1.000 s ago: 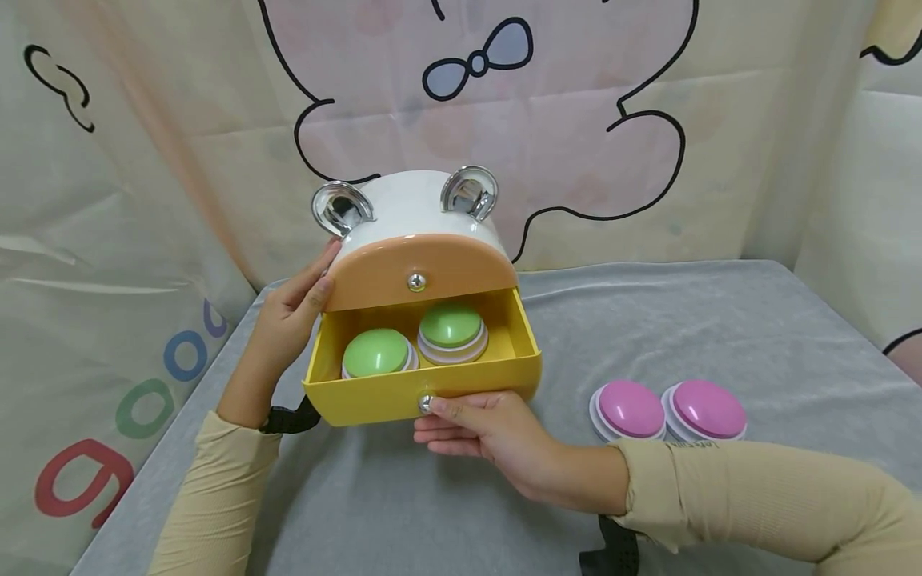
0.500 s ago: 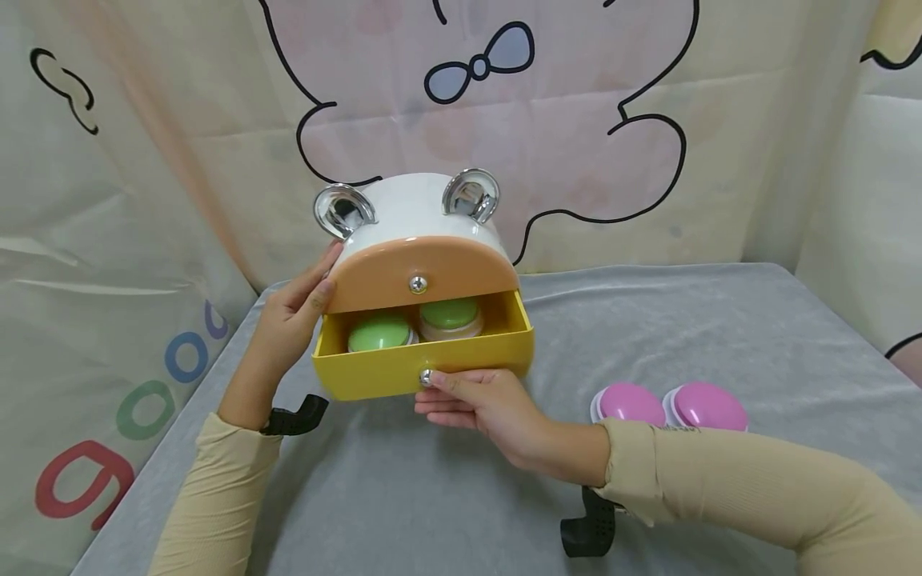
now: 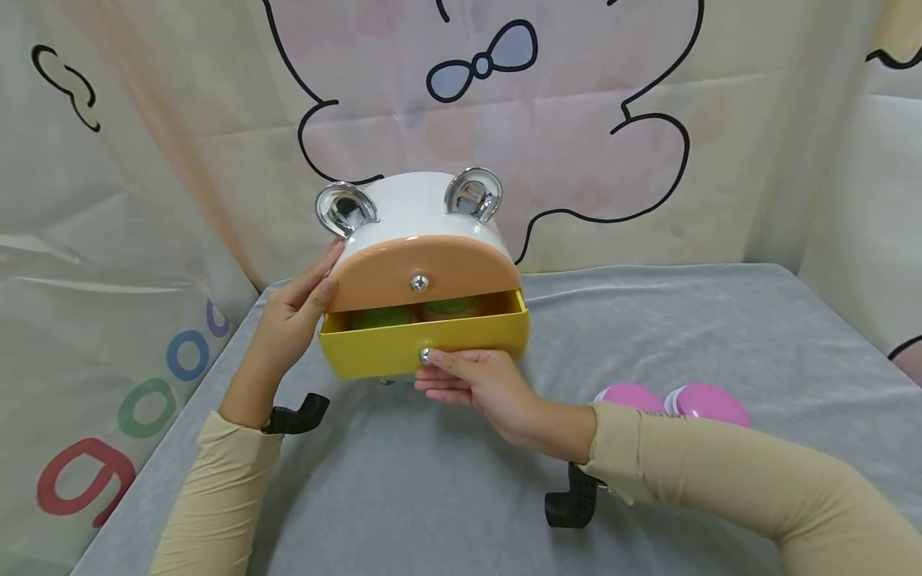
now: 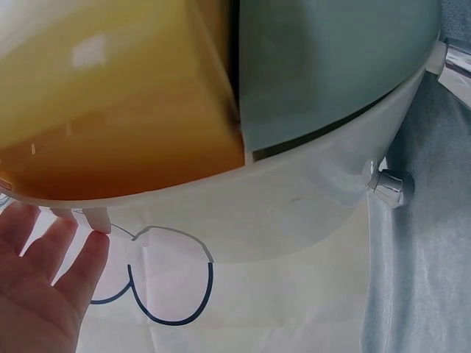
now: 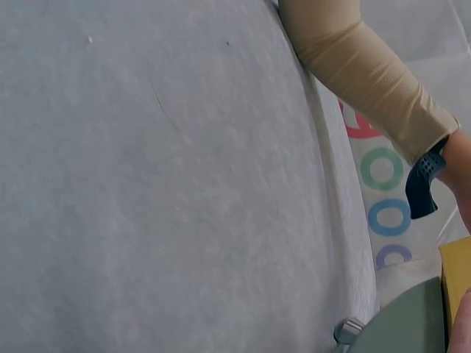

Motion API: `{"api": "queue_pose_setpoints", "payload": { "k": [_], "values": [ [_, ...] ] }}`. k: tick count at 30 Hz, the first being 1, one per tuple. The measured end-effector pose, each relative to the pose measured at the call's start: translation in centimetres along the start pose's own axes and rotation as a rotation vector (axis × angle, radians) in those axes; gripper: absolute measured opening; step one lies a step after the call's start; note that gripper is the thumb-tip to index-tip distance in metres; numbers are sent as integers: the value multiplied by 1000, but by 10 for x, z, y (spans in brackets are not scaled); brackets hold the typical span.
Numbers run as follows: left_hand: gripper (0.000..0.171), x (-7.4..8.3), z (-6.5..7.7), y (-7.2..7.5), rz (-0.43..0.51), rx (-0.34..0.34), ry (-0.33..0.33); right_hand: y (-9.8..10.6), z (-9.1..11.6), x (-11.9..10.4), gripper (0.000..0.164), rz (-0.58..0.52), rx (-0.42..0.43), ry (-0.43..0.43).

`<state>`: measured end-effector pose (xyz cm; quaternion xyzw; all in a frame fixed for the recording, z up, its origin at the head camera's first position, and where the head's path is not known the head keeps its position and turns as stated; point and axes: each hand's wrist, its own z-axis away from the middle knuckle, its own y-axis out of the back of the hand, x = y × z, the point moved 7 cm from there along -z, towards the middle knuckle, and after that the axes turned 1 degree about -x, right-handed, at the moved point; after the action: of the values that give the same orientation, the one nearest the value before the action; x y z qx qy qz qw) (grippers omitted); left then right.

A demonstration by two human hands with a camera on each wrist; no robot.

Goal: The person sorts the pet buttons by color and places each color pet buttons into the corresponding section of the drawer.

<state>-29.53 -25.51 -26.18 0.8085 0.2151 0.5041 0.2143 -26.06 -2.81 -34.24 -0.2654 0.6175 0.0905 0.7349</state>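
Note:
A rounded white box (image 3: pixel 410 200) with silver ears and an orange upper front (image 3: pixel 432 268) stands on the cloth. Its yellow drawer (image 3: pixel 425 344) is partly pulled out. Inside, the tops of two green round lidded pots (image 3: pixel 450 306) just show under the orange front. My left hand (image 3: pixel 291 316) steadies the box's left side, fairly straight fingers against the white shell (image 4: pixel 294 213). With my right hand (image 3: pixel 490 392) I pinch the drawer's silver knob (image 3: pixel 426 357) between thumb and fingers. Below the drawer, the wrist views show a grey-green lower section (image 5: pixel 405 323).
Two pink round lidded pots (image 3: pixel 709 404) sit on the grey cloth (image 3: pixel 720 328) to the right, partly behind my right sleeve. Behind the table hangs a printed curtain (image 3: pixel 576 160). A black camera mount (image 3: pixel 572 498) juts out under my right wrist.
The yellow drawer has slid inward, pushed by my right hand on the knob, and the green pots are now mostly covered. My left hand has stayed in place.

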Motion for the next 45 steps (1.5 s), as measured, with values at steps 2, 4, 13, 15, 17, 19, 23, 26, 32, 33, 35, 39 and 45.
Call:
{"api": "queue_pose_setpoints", "payload": {
  "k": [2,4,13,15,17,19,23,26,32,33,35,39,45],
  "values": [
    [46,0,0,0,5,2,-1,1,-4,-2,35,5,3,12],
    [46,0,0,0,9,0,5,2,-8,-3,34,10,9,20],
    [45,0,0,-1,11,-1,22,9,-21,-8,33,49,23,14],
    [45,0,0,-1,10,1,20,11,-23,-9,33,62,20,11],
    [45,0,0,-1,13,1,14,12,-26,-10,32,67,14,4],
    [45,0,0,-1,18,-1,11,13,-27,-10,32,72,10,1],
    [45,0,0,-2,29,-7,17,14,-28,-11,33,66,8,-6],
    [45,-1,0,-1,30,-8,24,14,-29,-12,33,78,10,6],
    [45,0,-1,0,46,-7,8,16,-32,-13,32,124,27,17],
    [45,0,-1,0,47,-9,6,16,-32,-12,32,131,28,16],
    [46,0,-1,0,50,-14,6,16,-33,-12,32,145,27,21],
    [52,0,0,-1,39,-25,4,16,-33,-12,32,178,18,35],
    [70,-1,-1,-2,48,-45,27,17,-28,-7,33,204,11,2]
  ]
}}
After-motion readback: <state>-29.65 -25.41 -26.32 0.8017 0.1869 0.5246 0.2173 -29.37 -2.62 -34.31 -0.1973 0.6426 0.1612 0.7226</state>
